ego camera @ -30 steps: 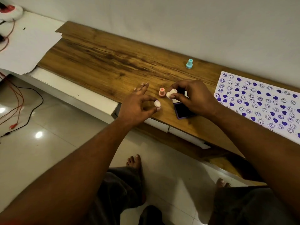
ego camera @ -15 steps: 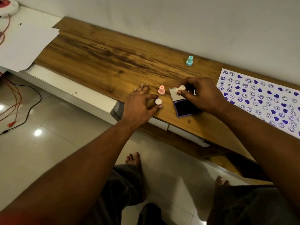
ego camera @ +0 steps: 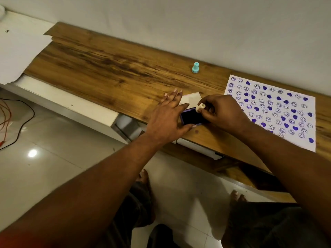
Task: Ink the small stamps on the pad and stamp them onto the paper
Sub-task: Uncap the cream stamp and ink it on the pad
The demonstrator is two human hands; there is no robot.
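Note:
A purple ink pad (ego camera: 190, 117) lies open on the wooden bench, its white lid (ego camera: 192, 98) folded back. My left hand (ego camera: 168, 119) brackets the pad's left side, index finger along the far edge and thumb on the near edge, other fingers spread. My right hand (ego camera: 223, 111) pinches a small white stamp (ego camera: 200, 107) tilted at the pad's far right corner. Beside it on the right lies the white paper (ego camera: 275, 97), covered with purple smileys and hearts. A teal stamp (ego camera: 195, 67) stands upright near the wall. The pink stamp is hidden behind my left hand.
The wooden bench (ego camera: 107, 68) runs along a grey wall. A white sheet (ego camera: 16, 51) covers its far left end. Red and black cables (ego camera: 10, 120) trail on the tiled floor at left. My legs and feet are below the bench edge.
My left hand slid right from the bench onto the ink pad and now covers the pink stamp. My right hand brought the white stamp down at the pad.

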